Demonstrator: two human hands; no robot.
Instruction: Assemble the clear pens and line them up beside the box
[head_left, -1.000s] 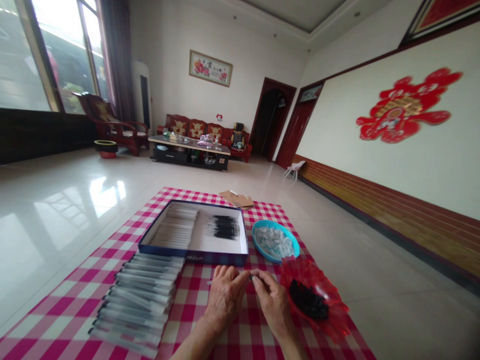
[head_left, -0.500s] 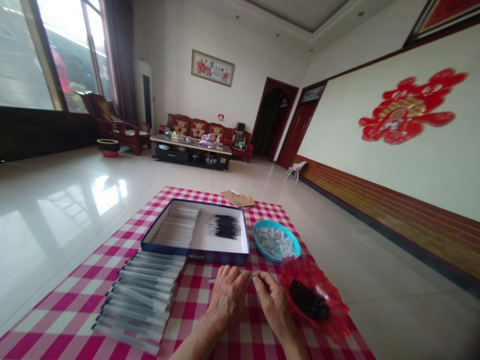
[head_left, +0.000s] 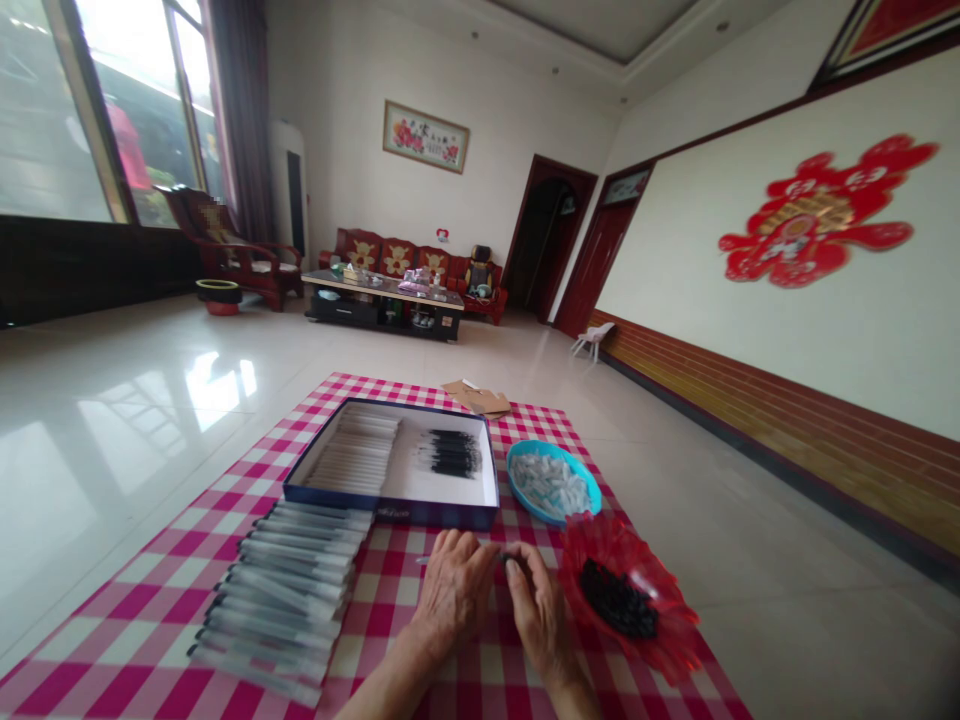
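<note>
My left hand is closed around a thin translucent pen barrel, whose end pokes out to the left of the fingers. Close against it, my right hand pinches a small dark piece at the barrel's other end; the fingers partly cover it. To the left, translucent pens with dark ends lie side by side in a row. A red petal-edged bowl beside my right hand holds small black pieces.
Beyond the hands stands a shallow blue-edged box with pale tubes and thin black sticks. A blue bowl of small clear pieces sits right of it. Torn cardboard lies at the checked tablecloth's far edge.
My right hand has turned slightly and its wrist has shifted a little left. More of the dark piece shows between the fingers. My left hand has stayed almost still.
</note>
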